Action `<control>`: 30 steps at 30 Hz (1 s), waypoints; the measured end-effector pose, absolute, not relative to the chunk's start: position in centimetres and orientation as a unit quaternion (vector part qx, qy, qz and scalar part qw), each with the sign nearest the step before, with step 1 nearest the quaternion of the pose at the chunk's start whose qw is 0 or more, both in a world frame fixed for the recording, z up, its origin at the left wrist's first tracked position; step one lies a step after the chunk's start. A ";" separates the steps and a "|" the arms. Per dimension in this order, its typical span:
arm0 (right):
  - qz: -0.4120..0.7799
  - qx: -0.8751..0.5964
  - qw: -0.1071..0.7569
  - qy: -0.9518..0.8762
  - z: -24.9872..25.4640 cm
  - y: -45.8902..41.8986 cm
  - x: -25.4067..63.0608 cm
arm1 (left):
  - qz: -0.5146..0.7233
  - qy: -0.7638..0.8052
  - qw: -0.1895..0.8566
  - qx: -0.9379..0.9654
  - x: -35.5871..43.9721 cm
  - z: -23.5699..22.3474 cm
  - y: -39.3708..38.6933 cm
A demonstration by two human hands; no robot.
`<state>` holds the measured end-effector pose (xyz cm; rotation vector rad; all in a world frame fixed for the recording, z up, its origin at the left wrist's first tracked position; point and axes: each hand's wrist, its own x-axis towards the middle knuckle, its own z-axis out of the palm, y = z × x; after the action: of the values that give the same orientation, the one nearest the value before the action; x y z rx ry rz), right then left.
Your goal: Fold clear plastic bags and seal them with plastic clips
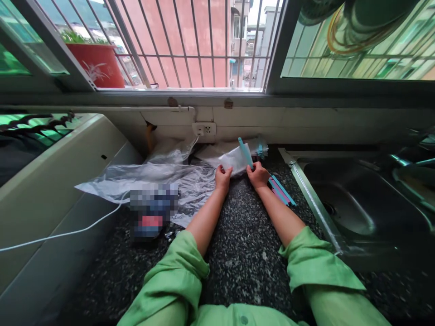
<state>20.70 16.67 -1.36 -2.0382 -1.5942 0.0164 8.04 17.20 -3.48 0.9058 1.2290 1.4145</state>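
My left hand (223,178) is closed, pinching the near left edge of a small clear plastic bag (234,158) above the counter. In my right hand (258,175), also closed, is a slim turquoise stick (245,151) that points up and away. The stick stands beside the bag's right side; whether part of it is inside the bag I cannot tell. Several turquoise and pink sticks (282,190) lie on the counter just right of my right hand. Behind it is another clear plastic package with turquoise pieces (261,148).
Large crumpled clear plastic sheeting (149,174) spreads to the left over the dark speckled counter (241,253). A blurred-out object (152,213) lies near it, by a white cable (78,231). At right is a steel sink (353,199). A wall socket (208,129) sits at the back.
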 end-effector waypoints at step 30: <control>-0.052 -0.735 0.339 -0.585 -1.7 20.4 19.2 | 0.609 0.515 0.386 0.463 9.7 -4.3 19.6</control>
<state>19.21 20.44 -1.71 -1.9140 -1.5236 -0.1351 9.72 19.58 -4.25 1.1776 1.3125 1.5510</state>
